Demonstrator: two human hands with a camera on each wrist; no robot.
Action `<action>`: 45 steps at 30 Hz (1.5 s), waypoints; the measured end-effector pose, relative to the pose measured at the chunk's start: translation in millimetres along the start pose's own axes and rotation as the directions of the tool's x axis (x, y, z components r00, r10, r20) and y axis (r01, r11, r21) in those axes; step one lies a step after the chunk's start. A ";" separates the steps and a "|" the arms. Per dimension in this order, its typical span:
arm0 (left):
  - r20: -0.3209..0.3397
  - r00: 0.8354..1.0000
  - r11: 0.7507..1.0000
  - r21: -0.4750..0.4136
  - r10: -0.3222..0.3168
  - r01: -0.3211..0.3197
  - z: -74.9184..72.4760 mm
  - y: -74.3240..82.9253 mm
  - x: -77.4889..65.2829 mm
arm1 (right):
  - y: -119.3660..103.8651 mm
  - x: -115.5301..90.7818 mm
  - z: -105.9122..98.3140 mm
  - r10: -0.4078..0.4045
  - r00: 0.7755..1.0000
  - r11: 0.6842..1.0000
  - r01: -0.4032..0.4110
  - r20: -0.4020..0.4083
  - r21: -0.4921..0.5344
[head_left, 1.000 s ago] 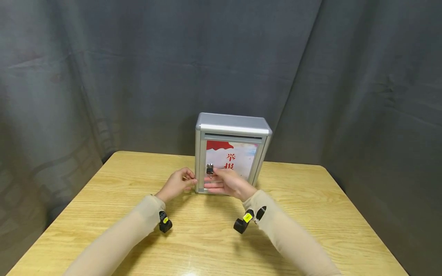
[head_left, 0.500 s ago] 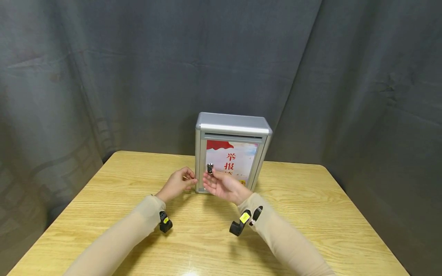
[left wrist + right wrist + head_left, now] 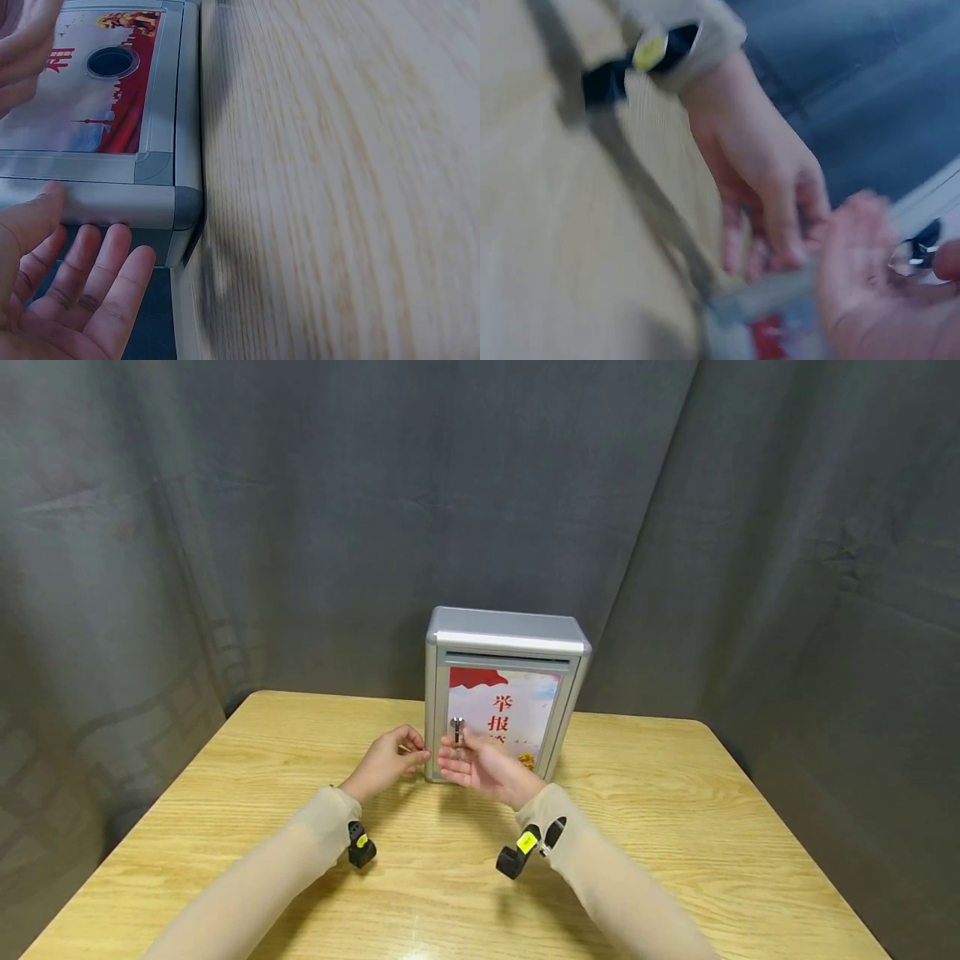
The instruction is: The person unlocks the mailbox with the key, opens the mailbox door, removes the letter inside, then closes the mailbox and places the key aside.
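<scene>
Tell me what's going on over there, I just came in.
Someone has both hands at a silver box standing on a wooden table. The left hand touches its left edge. The right hand is in front of it, fingers loosely spread, right by the lock, where what looks like a key sticks out. I can't tell whether that hand touches the key. The box looks closed.

A dark grey curtain (image 3: 390,510) hangs in loose folds behind and along both sides of a yellowish wood-grain table (image 3: 720,818) with rounded far corners. Light leaves a small white glare (image 3: 414,957) on the table's near part.
</scene>
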State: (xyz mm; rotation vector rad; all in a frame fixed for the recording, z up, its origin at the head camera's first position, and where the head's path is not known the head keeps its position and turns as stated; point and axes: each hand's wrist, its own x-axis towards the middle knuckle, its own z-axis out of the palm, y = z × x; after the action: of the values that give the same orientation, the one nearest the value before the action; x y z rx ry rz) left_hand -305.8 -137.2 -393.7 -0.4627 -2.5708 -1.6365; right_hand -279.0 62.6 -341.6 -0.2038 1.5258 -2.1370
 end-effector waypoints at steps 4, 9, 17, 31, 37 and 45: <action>0.000 1.000 1.000 0.000 0.000 0.000 0.2 -0.1 -0.5 | -9.8 -5.9 -0.5 -0.069 0.993 0.919 0.027 -0.093 -0.393; -0.005 1.000 1.000 -0.008 0.002 -0.002 -0.2 -1.3 -0.3 | -16.5 -7.5 2.9 -0.118 0.986 0.814 0.028 -0.119 -0.580; 0.002 1.000 1.000 -0.017 0.021 -0.021 0.9 -3.6 1.4 | -14.5 -5.6 7.5 -0.113 0.985 0.805 0.013 -0.131 -0.593; -0.007 1.000 1.000 0.009 0.013 -0.013 1.2 -0.3 1.8 | -13.5 -4.5 6.1 -0.123 0.988 0.817 0.045 -0.097 -0.575; -0.005 1.000 1.000 0.006 0.009 -0.009 -0.1 -2.2 3.7 | -14.4 -7.1 9.0 -0.118 0.987 0.819 0.036 -0.107 -0.573; -0.004 1.000 1.000 0.001 -0.006 0.006 -0.6 -1.2 2.2 | -11.4 -12.7 9.2 -0.122 0.988 0.812 0.044 -0.096 -0.582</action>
State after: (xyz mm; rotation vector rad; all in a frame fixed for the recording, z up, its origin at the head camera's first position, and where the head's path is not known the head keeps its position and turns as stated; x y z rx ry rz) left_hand -308.4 -137.7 -394.0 -0.4508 -2.5722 -1.6367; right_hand -267.9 63.8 -325.7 -0.3489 2.2580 -1.7036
